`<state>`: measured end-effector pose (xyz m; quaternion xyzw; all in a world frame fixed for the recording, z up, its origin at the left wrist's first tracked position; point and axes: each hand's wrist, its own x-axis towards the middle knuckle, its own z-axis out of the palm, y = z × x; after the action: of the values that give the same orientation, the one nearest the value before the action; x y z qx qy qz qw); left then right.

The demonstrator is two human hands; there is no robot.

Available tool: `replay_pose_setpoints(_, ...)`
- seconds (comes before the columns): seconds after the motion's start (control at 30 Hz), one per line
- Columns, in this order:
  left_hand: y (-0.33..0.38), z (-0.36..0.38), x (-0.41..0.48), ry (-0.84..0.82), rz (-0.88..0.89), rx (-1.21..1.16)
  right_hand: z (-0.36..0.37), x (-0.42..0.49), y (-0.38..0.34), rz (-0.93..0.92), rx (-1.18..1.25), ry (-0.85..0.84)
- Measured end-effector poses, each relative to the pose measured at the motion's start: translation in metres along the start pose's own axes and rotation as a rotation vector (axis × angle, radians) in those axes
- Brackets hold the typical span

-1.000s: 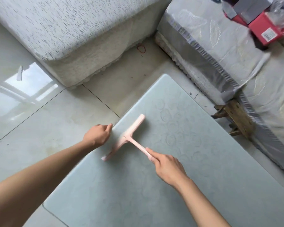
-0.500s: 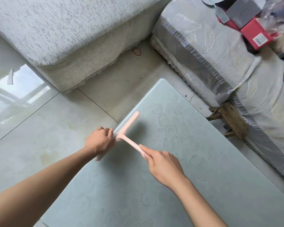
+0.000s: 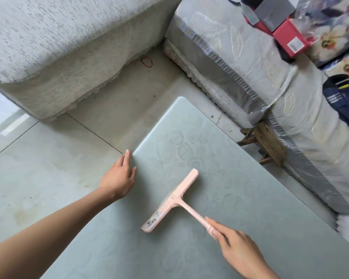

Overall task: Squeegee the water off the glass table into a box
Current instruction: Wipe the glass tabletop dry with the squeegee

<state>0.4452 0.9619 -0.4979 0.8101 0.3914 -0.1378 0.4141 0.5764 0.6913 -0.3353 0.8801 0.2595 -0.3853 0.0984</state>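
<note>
Head view, looking down on the work area. The glass table [image 3: 250, 198] fills the near and right part of my view. Its pale green top carries faint rose outlines, and its far corner points toward the gap between two sofas. The right hand [image 3: 236, 250] clamps the end of the handle of the pink squeegee [image 3: 173, 200], fingers curled round it and the index finger laid straight along the shaft. The squeegee's T-shaped head lies diagonally over the glass, a little in from the table's left edge. A printed label shows on the near half of the head. The head's left side is blurred, so I cannot tell whether the blade touches the glass. The left hand [image 3: 119, 178] holds nothing. Its fingers are straight and together along the table's left edge, the thumb over the glass, apart from the squeegee. Water on the top is too faint for me to make out. Beyond the table, on the tiled floor [image 3: 38, 168], a red rubber band [image 3: 146, 62] lies near the skirt of the left sofa [image 3: 69, 47]. A small wooden stool [image 3: 268, 143] stands between the table's right edge and the right sofa [image 3: 240, 67]. On that sofa sit a red box [image 3: 290, 37], a grey box [image 3: 274, 11] and a dark blue garment [image 3: 343, 103].
</note>
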Motion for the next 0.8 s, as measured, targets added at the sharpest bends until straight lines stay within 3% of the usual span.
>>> replay_pose_setpoints(0.27,0.032,0.006,0.024,0.144,-0.024,-0.058,-0.049,0.067,-0.069,-0.304,-0.096,0.137)
replay_pose_setpoints(0.4,0.033,0.000,0.040,0.163,-0.004,-0.032,-0.048,0.104,-0.053,-0.241,0.020,0.076)
replay_pose_setpoints(0.6,0.038,-0.003,0.056,0.094,-0.019,0.048,-0.024,0.079,0.022,-0.097,0.212,-0.056)
replay_pose_setpoints(0.7,0.044,-0.002,0.065,0.069,-0.033,0.079,-0.036,0.065,0.033,-0.087,0.104,-0.039)
replay_pose_setpoints(0.8,0.047,0.003,0.075,0.103,-0.068,0.081,-0.064,0.063,0.016,-0.186,-0.068,0.112)
